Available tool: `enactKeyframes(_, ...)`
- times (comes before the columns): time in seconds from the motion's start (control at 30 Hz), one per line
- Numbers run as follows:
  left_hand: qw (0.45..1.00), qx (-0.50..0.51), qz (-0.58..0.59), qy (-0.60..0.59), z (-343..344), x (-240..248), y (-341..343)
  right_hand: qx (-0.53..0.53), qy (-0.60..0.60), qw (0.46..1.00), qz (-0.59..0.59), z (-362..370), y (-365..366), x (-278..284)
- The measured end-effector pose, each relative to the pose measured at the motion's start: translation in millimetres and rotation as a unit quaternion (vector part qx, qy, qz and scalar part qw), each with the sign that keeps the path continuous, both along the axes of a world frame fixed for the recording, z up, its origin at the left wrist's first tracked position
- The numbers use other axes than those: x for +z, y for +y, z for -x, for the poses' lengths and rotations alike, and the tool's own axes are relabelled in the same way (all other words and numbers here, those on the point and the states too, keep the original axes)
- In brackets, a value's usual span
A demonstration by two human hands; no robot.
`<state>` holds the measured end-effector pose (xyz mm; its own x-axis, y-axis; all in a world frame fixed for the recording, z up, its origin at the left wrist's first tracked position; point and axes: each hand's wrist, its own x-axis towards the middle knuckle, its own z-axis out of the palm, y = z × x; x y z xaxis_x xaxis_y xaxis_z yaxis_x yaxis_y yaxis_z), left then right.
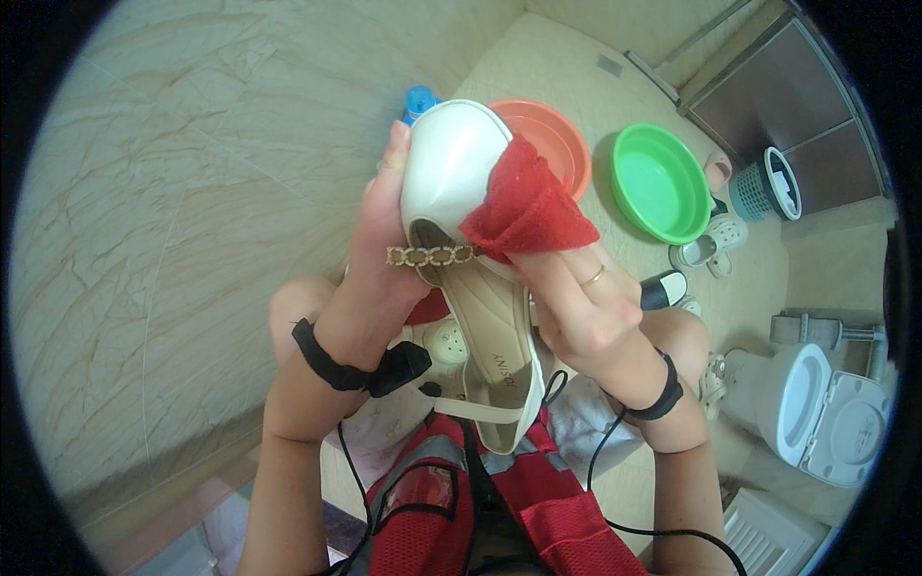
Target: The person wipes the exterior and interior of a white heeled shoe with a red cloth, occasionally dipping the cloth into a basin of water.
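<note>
A white closed-toe sandal (449, 158) with a beige insole and a jewelled strap is held up in front of me, toe pointing away. My left hand (384, 226) grips its left side, with the thumb along the toe. A red cloth (528, 206) is bunched in my right hand (586, 298), which presses it against the right side of the toe. The right fingertips are hidden under the cloth. The sandal's heel strap hangs toward my body.
On the floor beyond stand an orange basin (547, 134) and a green basin (658, 182). A blue bottle (420, 100) is behind the sandal. Several shoes (706, 245), a basket (754, 192) and a toilet (802, 398) are at the right. A marbled wall (192, 240) rises at the left.
</note>
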<state>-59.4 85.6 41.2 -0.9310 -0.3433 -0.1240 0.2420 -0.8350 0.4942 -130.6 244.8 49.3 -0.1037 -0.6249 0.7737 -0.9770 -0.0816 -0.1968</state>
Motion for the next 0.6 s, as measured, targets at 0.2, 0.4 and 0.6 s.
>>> enactKeyframes(0.2, 0.979, 0.137, 0.149, -0.002, -14, -13, -27, 0.037, -0.108, 0.99, -0.083, 5, 12, -13)
enactKeyframes(0.4, 0.981, 0.073, 0.102, 0.148, -16, -8, -38, 0.115, -0.74, 0.659, 0.069, 23, 16, -23)
enactKeyframes(0.6, 0.969, 0.132, 0.207, -0.009, -3, 19, -8, 0.166, -0.547, 0.806, 0.156, 11, 17, 2)
